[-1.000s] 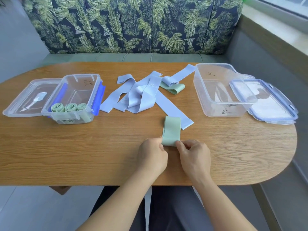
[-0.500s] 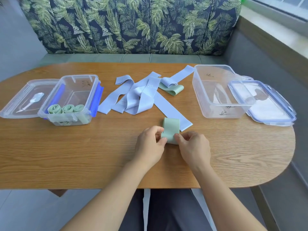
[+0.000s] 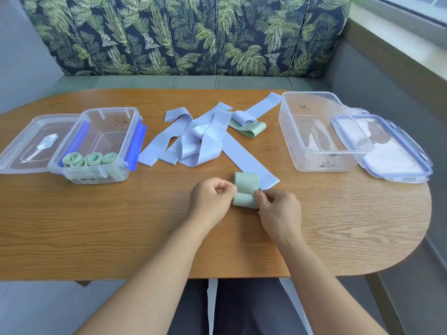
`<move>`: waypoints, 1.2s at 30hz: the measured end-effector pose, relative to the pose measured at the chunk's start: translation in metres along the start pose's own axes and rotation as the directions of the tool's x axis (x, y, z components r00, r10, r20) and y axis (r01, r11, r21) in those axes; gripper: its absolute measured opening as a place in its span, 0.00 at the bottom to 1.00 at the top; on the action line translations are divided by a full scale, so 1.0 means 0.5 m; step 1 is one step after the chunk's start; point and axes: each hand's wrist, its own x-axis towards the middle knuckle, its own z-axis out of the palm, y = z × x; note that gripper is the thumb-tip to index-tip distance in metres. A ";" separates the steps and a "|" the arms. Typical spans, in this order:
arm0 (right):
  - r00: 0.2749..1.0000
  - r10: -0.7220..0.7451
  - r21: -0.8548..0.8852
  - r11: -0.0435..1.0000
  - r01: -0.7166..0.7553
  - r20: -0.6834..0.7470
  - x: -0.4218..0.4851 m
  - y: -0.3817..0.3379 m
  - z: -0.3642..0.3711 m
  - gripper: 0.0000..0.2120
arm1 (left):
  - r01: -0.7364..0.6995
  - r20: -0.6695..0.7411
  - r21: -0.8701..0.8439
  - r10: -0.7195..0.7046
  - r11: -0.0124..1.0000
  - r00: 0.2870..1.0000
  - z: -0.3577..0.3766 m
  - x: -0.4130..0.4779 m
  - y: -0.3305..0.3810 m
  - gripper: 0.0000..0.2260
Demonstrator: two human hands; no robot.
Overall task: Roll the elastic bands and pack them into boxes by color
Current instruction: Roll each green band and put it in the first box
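Worktop (image 3: pixel 121 226) centre, at six o'clock from the lilac bands (image 3: pixel 193 146): left hand (image 3: pixel 210 201) and right hand (image 3: pixel 280 211) each pinch one side of the half-rolled green band (image 3: pixel 245 187); three green rolls (image 3: pixel 93 158) sit in the nine o'clock box (image 3: pixel 110 109).

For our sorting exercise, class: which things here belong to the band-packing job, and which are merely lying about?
Job: green band pinched by left hand and right hand; blue bands; spare green band; left box with green rolls; empty right box.
Lying about: left lid; right lid; sofa.
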 end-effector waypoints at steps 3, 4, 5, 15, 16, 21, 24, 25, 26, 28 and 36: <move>1.000 -0.012 -0.021 1.000 0.012 -0.003 -0.002 -0.001 0.001 0.12 | 0.033 0.052 0.123 -0.040 0.992 0.998 -0.003 0.025 0.017 0.04; 1.000 -0.018 -0.023 1.000 0.018 -0.005 -0.003 -0.001 0.002 0.11 | 0.042 0.074 0.170 -0.056 0.984 0.996 -0.003 0.033 0.025 0.03; 1.000 -0.022 -0.023 0.999 0.022 -0.008 -0.004 -0.001 0.003 0.11 | 0.049 0.093 0.214 -0.070 0.976 0.993 -0.003 0.041 0.032 0.02; 0.997 -0.065 -0.101 0.993 0.061 -0.036 -0.017 -0.004 0.001 0.11 | -0.054 0.201 0.482 -0.051 0.875 0.978 -0.013 0.069 0.071 0.05; 0.997 -0.065 -0.111 0.992 0.062 -0.031 -0.018 -0.004 0.002 0.10 | -0.071 0.221 0.487 -0.044 0.870 0.974 -0.015 0.070 0.072 0.04; 1.000 -0.021 -0.143 0.989 0.020 -0.003 -0.005 -0.012 0.000 0.12 | -0.128 0.254 0.548 -0.019 0.827 0.967 -0.010 0.076 0.078 0.04; 1.000 0.008 -0.198 0.980 -0.008 0.000 0.006 -0.019 0.002 0.13 | -0.124 0.219 0.563 -0.003 0.817 0.976 -0.008 0.078 0.071 0.06; 1.000 0.013 -0.211 0.977 -0.014 -0.004 0.008 -0.021 0.003 0.13 | -0.112 0.205 0.549 -0.004 0.828 0.979 -0.010 0.080 0.068 0.07; 1.000 0.018 -0.220 0.975 -0.020 -0.008 0.011 -0.024 0.005 0.12 | -0.092 0.188 0.527 -0.011 0.845 0.982 -0.013 0.081 0.064 0.08; 1.000 0.025 -0.233 0.972 -0.028 -0.015 0.015 -0.029 0.007 0.12 | -0.055 0.156 0.484 -0.025 0.873 0.987 -0.016 0.079 0.058 0.07; 0.998 0.051 -0.251 0.966 -0.059 -0.038 0.026 -0.036 0.013 0.13 | -0.041 -0.063 0.091 0.047 0.995 0.997 0.010 -0.052 0.017 0.13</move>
